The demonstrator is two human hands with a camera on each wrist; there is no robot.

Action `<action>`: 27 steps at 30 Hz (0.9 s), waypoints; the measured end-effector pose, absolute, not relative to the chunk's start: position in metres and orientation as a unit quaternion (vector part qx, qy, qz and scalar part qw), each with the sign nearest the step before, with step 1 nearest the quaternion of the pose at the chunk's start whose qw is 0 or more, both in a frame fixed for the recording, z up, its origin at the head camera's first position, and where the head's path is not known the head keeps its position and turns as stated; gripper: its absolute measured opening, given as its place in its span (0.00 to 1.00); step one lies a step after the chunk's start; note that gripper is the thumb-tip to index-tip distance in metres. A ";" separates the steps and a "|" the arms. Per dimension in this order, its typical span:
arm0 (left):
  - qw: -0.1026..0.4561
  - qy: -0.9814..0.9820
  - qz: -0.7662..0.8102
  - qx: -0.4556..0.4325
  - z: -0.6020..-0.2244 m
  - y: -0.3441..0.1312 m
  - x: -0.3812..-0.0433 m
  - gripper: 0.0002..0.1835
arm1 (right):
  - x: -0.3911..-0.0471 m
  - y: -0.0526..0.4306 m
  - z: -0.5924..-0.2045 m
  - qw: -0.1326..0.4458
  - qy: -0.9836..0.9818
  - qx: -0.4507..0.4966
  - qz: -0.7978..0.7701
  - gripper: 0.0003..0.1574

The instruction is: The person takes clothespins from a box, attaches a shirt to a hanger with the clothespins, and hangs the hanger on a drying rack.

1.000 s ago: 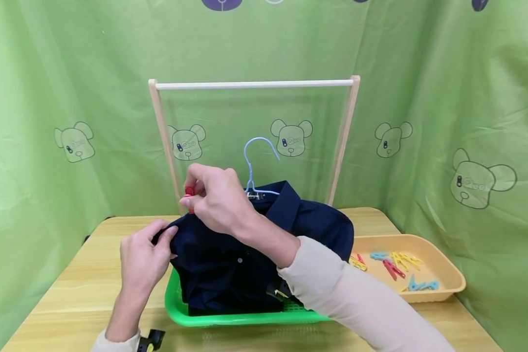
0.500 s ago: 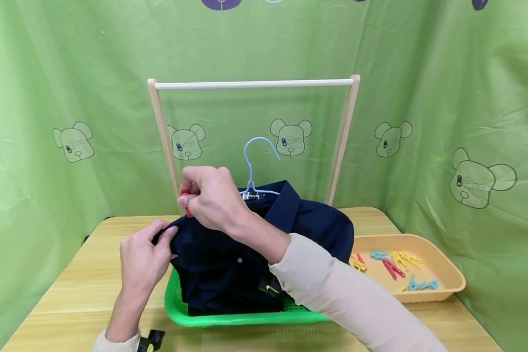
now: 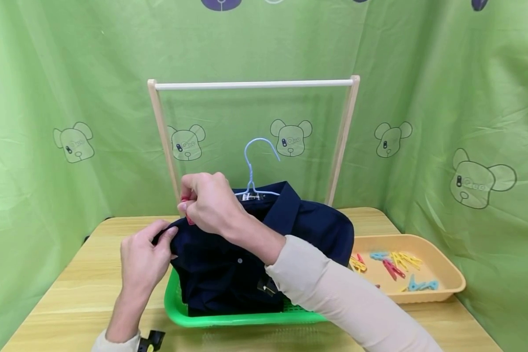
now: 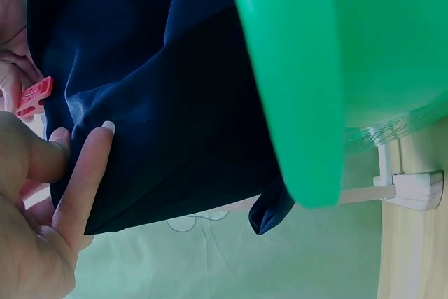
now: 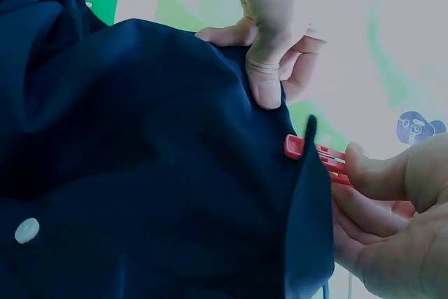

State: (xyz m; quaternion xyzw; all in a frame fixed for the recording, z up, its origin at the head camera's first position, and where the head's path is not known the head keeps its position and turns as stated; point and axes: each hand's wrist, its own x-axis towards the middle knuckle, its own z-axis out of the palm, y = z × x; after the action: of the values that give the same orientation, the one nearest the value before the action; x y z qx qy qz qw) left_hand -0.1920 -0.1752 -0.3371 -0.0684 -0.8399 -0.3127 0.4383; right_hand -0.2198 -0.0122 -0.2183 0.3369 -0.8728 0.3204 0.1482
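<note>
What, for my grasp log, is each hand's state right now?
Left hand: closed, pinching an edge of the dark blue shirt.
Right hand: closed, pinching a red clothespin.

a green curtain [image 3: 255, 44] printed with bear faces [image 3: 291, 141] hangs behind and along both sides of the wooden surface [image 3: 70, 293]. on it stand a pale rack [image 3: 344, 132] with a white bar [image 3: 255, 85], a green basket [image 3: 246, 320] and, right of that, an orange tray [image 3: 442, 269] with yellow, blue and red pegs [image 3: 393, 270].
</note>
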 end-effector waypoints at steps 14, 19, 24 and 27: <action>0.450 -0.835 -0.306 -0.083 -0.338 -0.174 -0.193 0.05 | -0.220 -0.014 -0.220 0.130 -0.909 0.317 0.236 0.12; 0.449 -0.836 -0.305 -0.081 -0.340 -0.175 -0.192 0.06 | -0.221 -0.016 -0.220 0.112 -0.919 0.307 0.222 0.10; 0.449 -0.836 -0.305 -0.081 -0.340 -0.175 -0.192 0.05 | -0.220 -0.017 -0.220 0.111 -0.921 0.301 0.219 0.09; 0.447 -0.836 -0.307 -0.082 -0.339 -0.175 -0.192 0.05 | -0.219 -0.017 -0.220 0.112 -0.921 0.299 0.221 0.09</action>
State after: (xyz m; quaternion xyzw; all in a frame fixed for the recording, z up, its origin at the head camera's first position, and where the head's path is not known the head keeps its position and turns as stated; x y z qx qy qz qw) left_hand -0.1924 -0.1749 -0.3393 -0.0818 -0.8358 -0.3075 0.4474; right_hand -0.2187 -0.0171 -0.2203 0.2994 -0.9213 0.2214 0.1124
